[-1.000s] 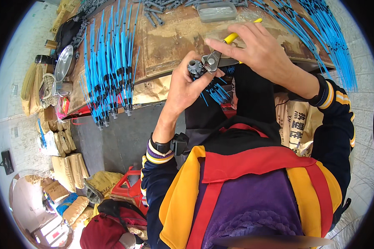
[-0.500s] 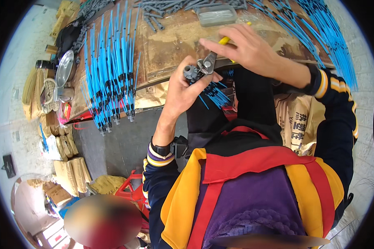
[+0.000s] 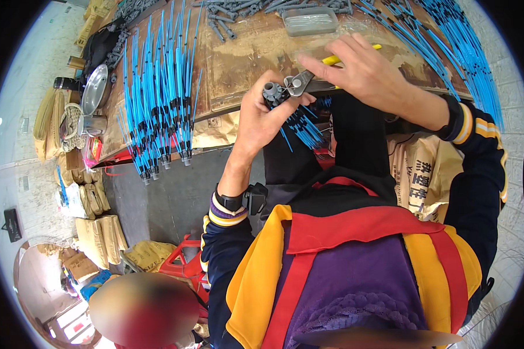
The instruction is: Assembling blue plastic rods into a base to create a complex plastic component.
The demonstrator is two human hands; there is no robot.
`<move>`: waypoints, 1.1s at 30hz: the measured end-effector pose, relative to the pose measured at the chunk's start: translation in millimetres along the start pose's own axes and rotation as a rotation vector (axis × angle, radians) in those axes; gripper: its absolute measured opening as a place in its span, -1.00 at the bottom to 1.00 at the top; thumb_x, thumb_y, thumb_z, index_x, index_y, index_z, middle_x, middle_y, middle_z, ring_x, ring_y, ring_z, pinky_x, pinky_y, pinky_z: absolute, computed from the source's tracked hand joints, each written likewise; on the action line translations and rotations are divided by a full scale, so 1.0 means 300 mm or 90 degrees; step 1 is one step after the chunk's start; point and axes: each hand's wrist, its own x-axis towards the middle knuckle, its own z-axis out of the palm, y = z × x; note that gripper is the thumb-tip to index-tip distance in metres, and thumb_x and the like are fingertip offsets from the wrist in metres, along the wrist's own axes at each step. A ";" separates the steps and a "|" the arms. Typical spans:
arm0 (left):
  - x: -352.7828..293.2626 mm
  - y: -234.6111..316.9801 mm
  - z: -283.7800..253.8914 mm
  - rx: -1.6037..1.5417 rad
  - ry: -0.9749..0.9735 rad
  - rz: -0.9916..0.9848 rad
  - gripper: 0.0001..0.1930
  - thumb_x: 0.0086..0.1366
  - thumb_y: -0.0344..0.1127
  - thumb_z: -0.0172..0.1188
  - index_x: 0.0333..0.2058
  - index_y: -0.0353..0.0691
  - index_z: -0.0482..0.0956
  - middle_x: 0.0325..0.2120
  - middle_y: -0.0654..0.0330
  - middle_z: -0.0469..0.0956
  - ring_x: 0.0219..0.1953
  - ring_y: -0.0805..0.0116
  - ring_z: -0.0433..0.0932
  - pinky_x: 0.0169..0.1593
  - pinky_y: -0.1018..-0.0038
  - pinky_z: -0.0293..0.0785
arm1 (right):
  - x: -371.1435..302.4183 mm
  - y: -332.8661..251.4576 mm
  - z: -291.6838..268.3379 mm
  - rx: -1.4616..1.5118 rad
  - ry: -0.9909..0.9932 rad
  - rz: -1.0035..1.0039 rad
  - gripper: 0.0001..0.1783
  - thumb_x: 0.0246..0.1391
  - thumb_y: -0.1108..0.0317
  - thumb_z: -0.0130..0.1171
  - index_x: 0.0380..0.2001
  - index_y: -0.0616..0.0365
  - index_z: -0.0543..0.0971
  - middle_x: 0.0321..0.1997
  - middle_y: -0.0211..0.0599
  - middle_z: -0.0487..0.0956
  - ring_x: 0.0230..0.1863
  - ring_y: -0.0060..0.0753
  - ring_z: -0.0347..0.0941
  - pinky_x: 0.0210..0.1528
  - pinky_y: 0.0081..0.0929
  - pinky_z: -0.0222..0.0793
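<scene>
Pliers meet grey fitting near table edge, bare wood beyond.

Yellow-handled pliers slanted, jaws at grey fitting; blue strands below.

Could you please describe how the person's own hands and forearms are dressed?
The left hand and right hand are gloveless. On the left wrist, a black strap carries a blocky black device. The dark navy fabric left sleeve ends in a purple, white and yellow banded cuff; the dark navy fabric right sleeve shows yellow and white stripes.
</scene>
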 end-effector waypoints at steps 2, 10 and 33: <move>0.014 -0.007 0.002 0.013 -0.032 0.006 -0.89 0.22 -0.61 0.12 -0.34 -0.33 0.36 -0.42 0.10 0.63 -0.26 0.40 0.63 -0.14 0.50 0.53 | -0.004 0.036 -0.059 -0.007 -0.058 -0.063 -0.41 -0.07 0.43 0.19 0.13 -0.07 0.47 -0.29 -0.32 0.42 -0.22 -0.29 0.40 -0.19 -0.38 0.30; -0.010 -0.013 -0.015 0.181 -0.080 -0.014 -0.86 0.14 -0.60 0.20 -0.41 -0.31 0.39 -0.42 0.12 0.63 -0.31 0.46 0.61 -0.22 0.56 0.49 | 0.047 -0.013 -0.194 0.589 -0.573 0.318 -0.44 0.01 0.29 0.27 0.10 0.10 0.38 -0.42 -0.21 0.46 -0.31 -0.19 0.43 -0.26 -0.34 0.37; 0.108 -0.056 -0.046 -0.032 -0.035 -0.070 -0.72 0.12 -0.61 0.13 -0.15 -0.36 0.41 -0.40 0.13 0.59 -0.36 0.40 0.60 -0.22 0.52 0.49 | 0.076 0.104 -0.128 0.749 -0.563 0.374 -0.51 0.15 0.20 0.17 0.00 0.29 0.31 -0.58 -0.17 0.47 -0.60 -0.16 0.47 -0.51 -0.36 0.35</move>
